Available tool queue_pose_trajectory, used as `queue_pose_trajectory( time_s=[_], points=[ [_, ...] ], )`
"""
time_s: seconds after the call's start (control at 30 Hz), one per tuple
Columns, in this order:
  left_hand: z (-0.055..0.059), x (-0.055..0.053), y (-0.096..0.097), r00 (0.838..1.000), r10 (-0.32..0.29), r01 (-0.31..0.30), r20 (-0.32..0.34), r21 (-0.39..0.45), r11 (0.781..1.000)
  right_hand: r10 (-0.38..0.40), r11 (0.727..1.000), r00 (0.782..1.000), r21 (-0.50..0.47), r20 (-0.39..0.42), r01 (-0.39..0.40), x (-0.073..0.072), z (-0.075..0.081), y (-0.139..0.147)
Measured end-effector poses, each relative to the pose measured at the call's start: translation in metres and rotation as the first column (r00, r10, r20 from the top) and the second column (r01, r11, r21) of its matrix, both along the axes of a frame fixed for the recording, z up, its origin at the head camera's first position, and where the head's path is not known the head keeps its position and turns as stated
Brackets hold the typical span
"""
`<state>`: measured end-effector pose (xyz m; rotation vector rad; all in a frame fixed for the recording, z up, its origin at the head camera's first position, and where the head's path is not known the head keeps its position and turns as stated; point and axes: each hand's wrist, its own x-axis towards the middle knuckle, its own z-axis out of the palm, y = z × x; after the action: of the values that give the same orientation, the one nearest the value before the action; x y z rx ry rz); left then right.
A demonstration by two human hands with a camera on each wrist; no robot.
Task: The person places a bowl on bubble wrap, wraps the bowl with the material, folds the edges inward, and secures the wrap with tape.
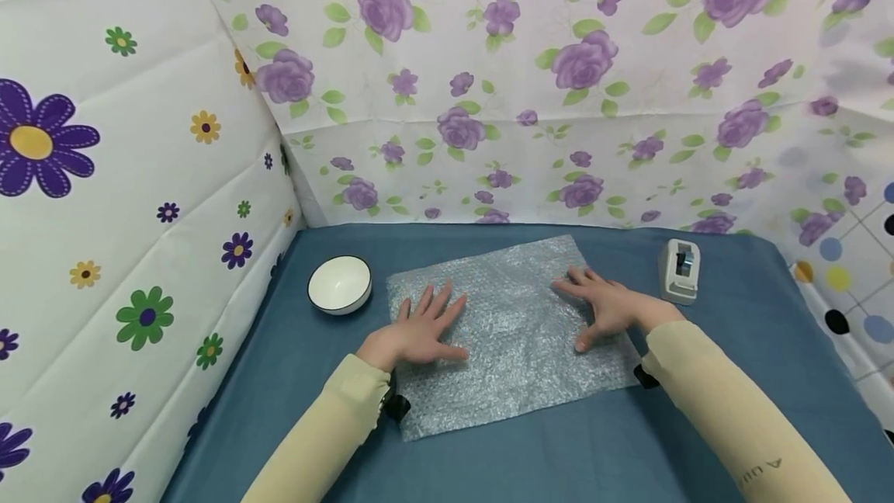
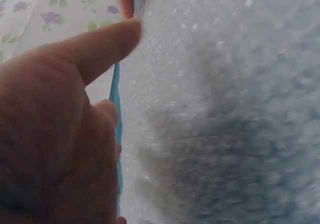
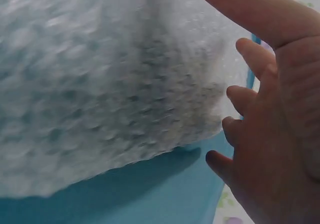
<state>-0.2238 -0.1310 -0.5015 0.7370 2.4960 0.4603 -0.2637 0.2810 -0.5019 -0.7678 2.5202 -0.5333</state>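
A sheet of clear bubble wrap (image 1: 513, 332) lies spread at a slight slant on the blue-covered table (image 1: 545, 456). Over its left part is my left hand (image 1: 424, 332), palm down with fingers spread. My right hand (image 1: 606, 305) is over the right part, its fingers spread as well. In the right wrist view the fingers (image 3: 242, 99) appear a little above the sheet, and a shadow falls beneath them. The left wrist view has the thumb (image 2: 112, 43) beside the bubbled surface; whether it touches cannot be told. Neither hand holds anything.
A white bowl with a dark rim (image 1: 340, 286) stands left of the sheet. To the right is a white tape dispenser (image 1: 680, 272). Flowered curtains (image 1: 419, 84) hang behind the table and along its left side. Each wrist wears a dark strap device.
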Motion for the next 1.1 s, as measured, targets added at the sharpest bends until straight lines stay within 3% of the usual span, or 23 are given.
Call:
queue_pose_trajectory(
  time_s=[0.17, 0.37, 0.5, 0.6, 0.8, 1.1],
  points=[
    [-0.018, 0.007, -0.008, 1.000, 0.010, -0.010, -0.010, 0.015, 1.000, 0.018, 1.000, 1.000, -0.020, 0.019, -0.018, 0.008, -0.007, 0.000],
    [-0.010, 0.014, -0.007, 0.998, 0.045, -0.046, -0.044, -0.025, 0.999, -0.011, 1.000, 1.000, -0.011, 0.024, 0.011, 0.002, -0.033, 0.003],
    [-0.014, 0.013, -0.005, 0.996, 0.048, -0.052, -0.075, -0.048, 0.997, -0.021, 1.000, 1.000, 0.019, -0.008, 0.022, -0.004, -0.053, 0.011],
    [-0.016, 0.011, -0.004, 0.995, 0.053, -0.058, -0.086, -0.052, 0.997, -0.019, 1.000, 1.000, 0.005, -0.015, 0.019, -0.004, -0.056, 0.015],
    [-0.015, 0.011, -0.002, 0.994, 0.031, -0.031, -0.106, 0.000, 1.000, -0.026, 0.999, 1.000, -0.039, -0.004, 0.025, 0.002, -0.052, 0.019],
    [-0.001, 0.010, 0.004, 0.989, -0.029, 0.045, -0.148, 0.105, 0.993, -0.125, 0.992, 0.991, 0.025, 0.046, 0.124, 0.031, -0.020, 0.009]
  ],
)
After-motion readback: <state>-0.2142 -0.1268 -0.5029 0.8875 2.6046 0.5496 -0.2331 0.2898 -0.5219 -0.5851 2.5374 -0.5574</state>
